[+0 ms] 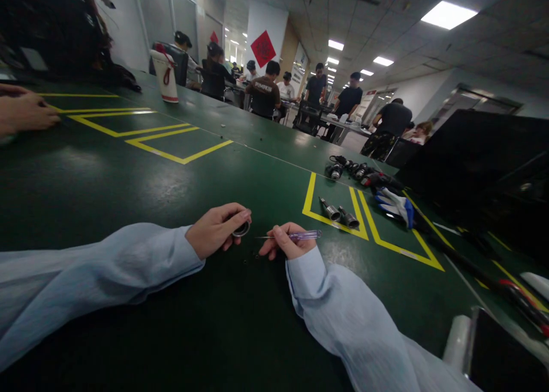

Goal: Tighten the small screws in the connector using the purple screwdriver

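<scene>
Between the thumb and fingers of my left hand (221,226) is a round metal ring-shaped part (242,230), its open face turned toward my other hand. My right hand (288,241) grips a small screwdriver (306,235) with a clear purple handle. The thin shaft points left toward the metal part, with a gap between the two. A few tiny dark bits, too small to name, lie on the green tabletop below my right fingers. Two metal socket-like pieces (329,210) with thin shanks lie beyond my right hand, inside a yellow taped outline.
On the green table (180,192), black tools with cables (338,170) and a white-and-blue glove (397,206) lie at right. A dark-screened device (501,352) sits near right. A paper cup (165,75) stands back left. A co-worker's hand (28,109) rests at far left.
</scene>
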Available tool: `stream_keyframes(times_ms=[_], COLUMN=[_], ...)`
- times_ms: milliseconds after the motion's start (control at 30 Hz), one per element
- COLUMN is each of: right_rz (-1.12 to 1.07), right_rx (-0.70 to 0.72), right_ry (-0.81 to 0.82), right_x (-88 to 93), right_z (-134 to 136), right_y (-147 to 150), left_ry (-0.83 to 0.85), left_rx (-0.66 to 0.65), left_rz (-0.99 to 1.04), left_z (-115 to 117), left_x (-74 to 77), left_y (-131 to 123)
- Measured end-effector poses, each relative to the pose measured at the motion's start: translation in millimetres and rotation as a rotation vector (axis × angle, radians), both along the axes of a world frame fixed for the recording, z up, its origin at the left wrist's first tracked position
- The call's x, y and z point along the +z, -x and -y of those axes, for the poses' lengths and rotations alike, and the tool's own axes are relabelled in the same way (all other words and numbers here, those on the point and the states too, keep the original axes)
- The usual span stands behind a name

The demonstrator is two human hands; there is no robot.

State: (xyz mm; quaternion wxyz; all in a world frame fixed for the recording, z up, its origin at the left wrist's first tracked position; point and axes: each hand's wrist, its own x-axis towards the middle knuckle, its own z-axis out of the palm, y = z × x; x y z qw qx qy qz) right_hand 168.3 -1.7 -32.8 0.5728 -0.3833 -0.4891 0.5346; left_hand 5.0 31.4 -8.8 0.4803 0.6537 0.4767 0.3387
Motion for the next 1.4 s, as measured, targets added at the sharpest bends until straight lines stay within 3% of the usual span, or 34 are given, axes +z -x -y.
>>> stream_keyframes(times_ms=[167, 700, 933, 1033, 1233, 1400], right_rz=[0.111, 0.196, 0.211, 0.210, 0.133, 0.142], right_rx=[-0.026, -0.064, -0.061, -0.072, -0.114, -0.063], right_ry=[0.141, 0.074, 0.048, 0.049, 0.050, 0.068], right_x=[0.6, -0.2, -1.1, -1.8, -2.5, -0.9], right_z=[-0.3, 0.6, -0.1, -1.0, -2.0, -0.6], right_y=[-0.3, 0.8, 2.0, 2.1, 0.4, 0.0], left_ry=[0.028, 0.052, 0.056, 0.036, 0.038, 0.062], left_rx=[0.030, 0.025, -0.177, -0.204, -0.190, -0.113], left_rz=[0.079, 0.204, 0.196, 0.159, 0.188, 0.241], left_z=[-2.0, -0.6, 18.5, 21.4, 19.3, 18.2], left_x=[-1.5, -1.2, 1.2, 0.5, 2.4, 4.9], left_y=[-1.8, -3.4, -9.8, -10.6, -9.0, -9.0])
